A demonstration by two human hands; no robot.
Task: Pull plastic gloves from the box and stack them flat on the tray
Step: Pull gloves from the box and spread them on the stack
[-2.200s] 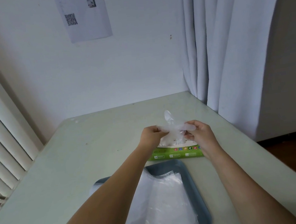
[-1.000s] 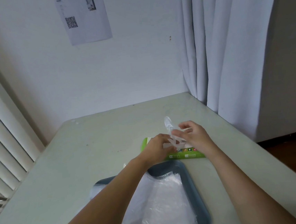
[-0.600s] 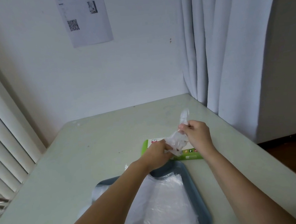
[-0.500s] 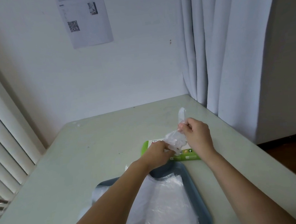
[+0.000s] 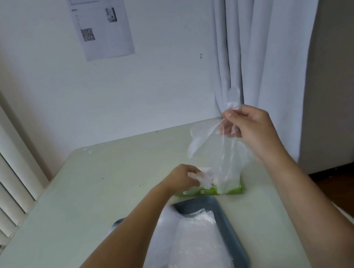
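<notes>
A green glove box (image 5: 233, 190) lies on the table beyond the dark grey tray (image 5: 230, 221). My right hand (image 5: 251, 126) is raised above the box and pinches the top of a clear plastic glove (image 5: 219, 151), which hangs down to the box opening. My left hand (image 5: 184, 177) rests on the left part of the box, its fingers curled on crumpled plastic at the opening. A stack of clear gloves (image 5: 195, 246) lies flat in the tray, partly hidden by my left forearm and spilling over the tray's left side.
The pale green table (image 5: 91, 196) meets a white wall at the back. White curtains (image 5: 261, 50) hang at the right table edge. Blinds (image 5: 0, 172) run along the left. A printed sheet (image 5: 100, 22) is stuck on the wall.
My right hand has risen up and to the right, drawing the glove out of the box so it hangs stretched. My left hand has stayed on the box.
</notes>
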